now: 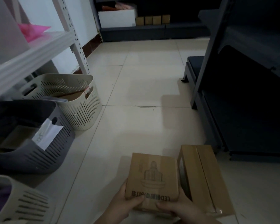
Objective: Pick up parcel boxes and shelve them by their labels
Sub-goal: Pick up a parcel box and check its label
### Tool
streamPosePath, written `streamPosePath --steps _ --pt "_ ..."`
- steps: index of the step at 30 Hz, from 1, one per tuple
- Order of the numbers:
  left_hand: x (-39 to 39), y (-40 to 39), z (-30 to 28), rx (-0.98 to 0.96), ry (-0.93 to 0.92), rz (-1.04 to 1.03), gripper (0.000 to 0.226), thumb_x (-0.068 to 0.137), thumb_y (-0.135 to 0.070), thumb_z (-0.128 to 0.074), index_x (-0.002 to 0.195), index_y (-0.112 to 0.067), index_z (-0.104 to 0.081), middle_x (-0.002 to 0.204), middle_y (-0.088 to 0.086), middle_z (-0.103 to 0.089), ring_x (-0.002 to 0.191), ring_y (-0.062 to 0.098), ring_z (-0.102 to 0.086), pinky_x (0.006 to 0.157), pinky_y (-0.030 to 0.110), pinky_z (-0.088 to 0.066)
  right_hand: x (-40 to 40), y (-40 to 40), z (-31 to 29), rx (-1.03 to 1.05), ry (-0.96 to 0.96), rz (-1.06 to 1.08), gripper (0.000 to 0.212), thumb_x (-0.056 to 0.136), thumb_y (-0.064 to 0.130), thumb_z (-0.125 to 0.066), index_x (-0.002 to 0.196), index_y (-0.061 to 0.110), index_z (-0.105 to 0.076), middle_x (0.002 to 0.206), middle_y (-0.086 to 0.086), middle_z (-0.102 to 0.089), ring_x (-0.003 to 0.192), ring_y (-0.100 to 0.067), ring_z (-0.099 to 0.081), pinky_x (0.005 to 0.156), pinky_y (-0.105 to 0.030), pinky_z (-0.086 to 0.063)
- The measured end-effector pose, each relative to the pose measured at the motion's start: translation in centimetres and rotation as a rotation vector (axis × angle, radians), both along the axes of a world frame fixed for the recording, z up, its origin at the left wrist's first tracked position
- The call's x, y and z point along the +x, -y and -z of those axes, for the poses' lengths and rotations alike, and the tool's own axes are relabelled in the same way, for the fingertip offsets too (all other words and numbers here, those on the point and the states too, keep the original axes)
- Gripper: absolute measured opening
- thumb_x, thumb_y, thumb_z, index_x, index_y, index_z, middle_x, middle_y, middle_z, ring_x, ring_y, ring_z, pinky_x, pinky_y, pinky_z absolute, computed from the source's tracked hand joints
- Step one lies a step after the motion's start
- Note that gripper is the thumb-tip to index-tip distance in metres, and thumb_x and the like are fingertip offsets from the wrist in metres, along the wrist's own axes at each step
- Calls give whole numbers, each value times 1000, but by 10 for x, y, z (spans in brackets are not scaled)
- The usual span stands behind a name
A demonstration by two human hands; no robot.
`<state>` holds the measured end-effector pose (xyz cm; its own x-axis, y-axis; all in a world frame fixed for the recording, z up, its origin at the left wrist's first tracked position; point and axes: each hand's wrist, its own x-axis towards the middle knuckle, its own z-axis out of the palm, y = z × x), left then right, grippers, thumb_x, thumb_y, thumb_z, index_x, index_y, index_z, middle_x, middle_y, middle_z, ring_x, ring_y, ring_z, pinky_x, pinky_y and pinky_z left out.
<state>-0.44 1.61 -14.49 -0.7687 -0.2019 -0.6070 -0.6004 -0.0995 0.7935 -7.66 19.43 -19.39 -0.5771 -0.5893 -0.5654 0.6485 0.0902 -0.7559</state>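
Note:
A flat brown parcel box with a printed line drawing and dark lettering is held low in the middle of the view. My left hand grips its near left corner, thumb on top. My right hand grips its near right corner. A second, taller brown box with a taped seam stands on the tiled floor just right of the held box, touching or nearly touching it.
Along the left stand a cream slotted basket with cardboard inside, a grey basket with a white paper label, and another pale basket. A white rack rises above them. Dark shelving fills the right; small boxes sit on a far shelf.

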Motion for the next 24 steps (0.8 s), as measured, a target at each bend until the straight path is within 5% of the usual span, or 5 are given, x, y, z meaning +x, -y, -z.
streamPosePath --steps 3,7,13,18,24 --pt "0 3 -3 -24 -40 -56 53 77 -2 -68 116 -30 -47 76 -22 -71 55 -21 -59 44 2 -44 3 3 -3 4 -10 -8 143 26 10 -96 146 21 -19 132 -10 -55 120 -25 -53 89 -34 -51" --pt "-3 10 -20 -79 -91 -97 50 74 -9 -72 112 -34 -51 82 -22 -70 60 -20 -61 47 4 -44 1 11 -27 7 -68 24 104 48 6 -82 134 29 -29 126 -6 -58 108 -18 -58 63 -22 -48" --pt "-10 17 -56 -143 -231 -102 37 73 -17 -75 93 -42 -57 73 -36 -68 68 -18 -62 56 4 -47 -10 19 -85 -38 -254 102 76 50 5 -78 118 19 -45 105 -5 -67 74 0 -69 50 -9 -49" --pt "-16 16 -85 -221 -317 -126 43 69 -21 -77 104 -39 -60 90 -28 -71 82 -12 -65 67 6 -49 -19 17 -110 -40 -400 151 106 38 26 -89 133 22 -41 111 0 -69 91 -4 -69 68 -14 -53" --pt "-22 16 -168 -233 -378 -142 45 74 -16 -73 93 -49 -49 93 -25 -63 74 -16 -62 53 -4 -42 -28 14 -192 -37 -482 158 85 58 6 -85 132 20 -44 90 10 -76 79 4 -69 60 -7 -50"
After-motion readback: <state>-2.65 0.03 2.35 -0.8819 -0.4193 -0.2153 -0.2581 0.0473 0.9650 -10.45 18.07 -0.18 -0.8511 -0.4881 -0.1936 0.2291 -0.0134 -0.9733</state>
